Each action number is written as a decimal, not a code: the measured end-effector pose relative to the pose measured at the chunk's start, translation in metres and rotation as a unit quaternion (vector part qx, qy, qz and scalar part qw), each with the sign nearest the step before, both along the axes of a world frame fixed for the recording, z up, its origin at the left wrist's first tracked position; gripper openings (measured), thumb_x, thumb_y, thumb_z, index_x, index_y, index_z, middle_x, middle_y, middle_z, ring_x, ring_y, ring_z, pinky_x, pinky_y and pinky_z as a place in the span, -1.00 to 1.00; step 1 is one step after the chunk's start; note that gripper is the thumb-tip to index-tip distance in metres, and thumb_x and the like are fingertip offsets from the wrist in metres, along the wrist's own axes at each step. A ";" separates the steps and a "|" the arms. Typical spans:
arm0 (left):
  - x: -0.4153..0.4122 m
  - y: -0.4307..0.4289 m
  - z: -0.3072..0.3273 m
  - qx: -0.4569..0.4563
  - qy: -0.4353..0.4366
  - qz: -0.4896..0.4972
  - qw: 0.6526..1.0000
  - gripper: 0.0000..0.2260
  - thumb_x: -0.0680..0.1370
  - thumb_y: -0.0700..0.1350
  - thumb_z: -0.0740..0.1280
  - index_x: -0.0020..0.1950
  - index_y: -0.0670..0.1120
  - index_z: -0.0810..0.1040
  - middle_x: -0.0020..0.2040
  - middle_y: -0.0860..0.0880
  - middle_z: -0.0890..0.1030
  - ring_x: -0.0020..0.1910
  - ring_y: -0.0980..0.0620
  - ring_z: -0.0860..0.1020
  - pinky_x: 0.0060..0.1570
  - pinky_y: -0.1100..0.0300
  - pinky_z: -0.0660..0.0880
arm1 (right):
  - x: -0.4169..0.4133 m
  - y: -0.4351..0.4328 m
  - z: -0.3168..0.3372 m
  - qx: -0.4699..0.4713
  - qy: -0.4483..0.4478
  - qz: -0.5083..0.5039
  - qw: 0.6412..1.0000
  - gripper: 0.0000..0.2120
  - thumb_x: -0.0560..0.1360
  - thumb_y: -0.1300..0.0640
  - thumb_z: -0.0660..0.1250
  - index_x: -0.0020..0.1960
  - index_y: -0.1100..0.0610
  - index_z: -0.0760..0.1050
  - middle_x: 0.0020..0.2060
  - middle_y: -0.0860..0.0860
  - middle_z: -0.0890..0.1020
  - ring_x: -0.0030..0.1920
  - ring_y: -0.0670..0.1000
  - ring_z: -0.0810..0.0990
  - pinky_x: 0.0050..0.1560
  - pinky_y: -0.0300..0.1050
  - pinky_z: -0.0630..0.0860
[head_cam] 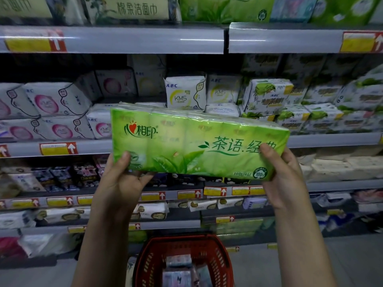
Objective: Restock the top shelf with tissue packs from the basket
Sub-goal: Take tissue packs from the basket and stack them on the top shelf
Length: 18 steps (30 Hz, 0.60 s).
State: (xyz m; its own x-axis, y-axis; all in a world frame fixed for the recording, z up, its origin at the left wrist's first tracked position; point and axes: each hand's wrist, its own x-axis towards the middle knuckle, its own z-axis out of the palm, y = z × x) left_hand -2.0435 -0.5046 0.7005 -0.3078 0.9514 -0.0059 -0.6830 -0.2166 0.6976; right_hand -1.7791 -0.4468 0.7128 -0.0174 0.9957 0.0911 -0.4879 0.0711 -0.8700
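Your left hand (122,183) and right hand (284,179) are closest to the lens, one at each lower corner of the green tissue pack (196,141). Each has its thumb on the front face, with the other fingers wrapped behind and mostly hidden, so both grip it firmly. The pack is in the air, long side roughly level, right end a bit lower.

The top shelf (112,39) is well above the pack, and the red basket (184,243) is on the floor directly below it.

To do the lift well:
- Keep both hands on the pack and level it before raising (the wrapper looks slick, so I'd squeeze from the ends, not the face).
- Aim up and to the right of the pack, where matching green packs (223,9) already sit.
- Clear the shelf's front rail first, then push the pack in, label facing out.

Count:
- 2 hands.
- 1 pack held; its label reads 10, presumably the small packets inside.
- 1 basket, with a few more packs in it, too blurred to count.
- At least 2 green packs on the top shelf, cut off by the frame edge.
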 end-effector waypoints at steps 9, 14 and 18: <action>-0.016 -0.013 0.003 0.005 0.031 0.008 0.999 -0.10 -0.01 0.10 0.68 0.29 0.00 0.47 0.15 -0.05 0.66 0.11 -0.10 0.64 -0.02 -0.04 0.61 | -0.017 -0.007 0.003 0.004 -0.022 -0.012 1.000 -0.21 -0.16 -0.21 0.67 0.01 0.01 0.57 -0.07 -0.08 0.70 0.03 -0.04 0.65 0.26 0.12 0.48; -0.036 -0.023 0.001 -0.001 0.062 0.023 0.998 -0.13 -0.05 0.11 0.67 0.21 0.02 0.48 0.05 -0.02 0.70 0.04 -0.07 0.66 -0.07 0.01 0.62 | -0.033 -0.015 0.000 0.010 -0.003 0.032 0.999 -0.39 -0.09 -0.13 0.68 -0.09 0.02 0.65 -0.08 0.00 0.71 -0.02 0.00 0.68 -0.04 -0.05 0.62; -0.050 -0.030 -0.002 0.018 0.098 0.001 0.995 -0.63 0.34 -0.04 0.44 0.14 0.04 0.55 0.03 -0.01 0.70 0.06 -0.07 0.65 -0.09 0.06 0.62 | -0.040 -0.020 -0.005 -0.003 -0.016 0.021 1.000 -0.31 -0.08 -0.15 0.68 0.00 0.02 0.62 0.02 0.04 0.69 0.08 0.06 0.65 0.11 0.03 0.58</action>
State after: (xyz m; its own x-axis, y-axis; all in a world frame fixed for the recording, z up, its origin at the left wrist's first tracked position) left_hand -2.0940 -0.5344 0.6985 -0.3017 0.9492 0.0889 -0.5338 -0.2455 0.8092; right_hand -1.8196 -0.4672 0.7083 -0.0619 0.9945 0.0844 -0.4630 0.0462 -0.8851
